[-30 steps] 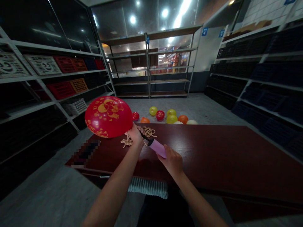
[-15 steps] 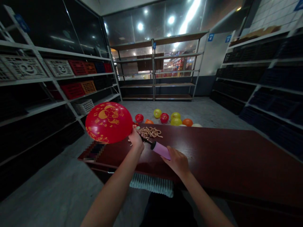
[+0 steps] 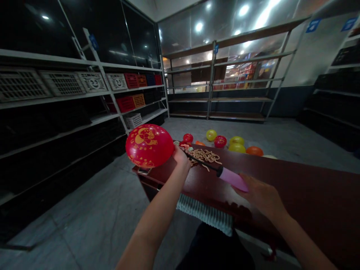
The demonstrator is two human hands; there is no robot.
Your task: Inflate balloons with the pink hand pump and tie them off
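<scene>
A large inflated red balloon [image 3: 150, 145] with gold print hangs over the left end of the dark table. My left hand [image 3: 182, 157] is closed at its neck, where the black end of a hand balloon pump meets it. The fingers partly hide the join. My right hand [image 3: 261, 193] wraps round the rear of the pump's pink barrel [image 3: 233, 179]. A long black rod shows between the barrel and my left hand. Just behind that rod, a loose heap of beige, string-like pieces [image 3: 206, 154] lies on the table. Small red and pale pieces [image 3: 186, 146] are beside the heap.
Beyond the brown table [image 3: 303, 187], several yellow, red and orange balloons [image 3: 236, 144] rest on the floor. Crate-filled shelving [image 3: 114, 93] stands left, with a metal rack [image 3: 209, 90] at the back. A ribbed grey-blue cushion [image 3: 206, 213] is against the table's front edge.
My view has turned left. My right hand has drawn the pink barrel back, away from my left hand, and more black rod shows. My left hand keeps its hold at the red balloon's neck.
</scene>
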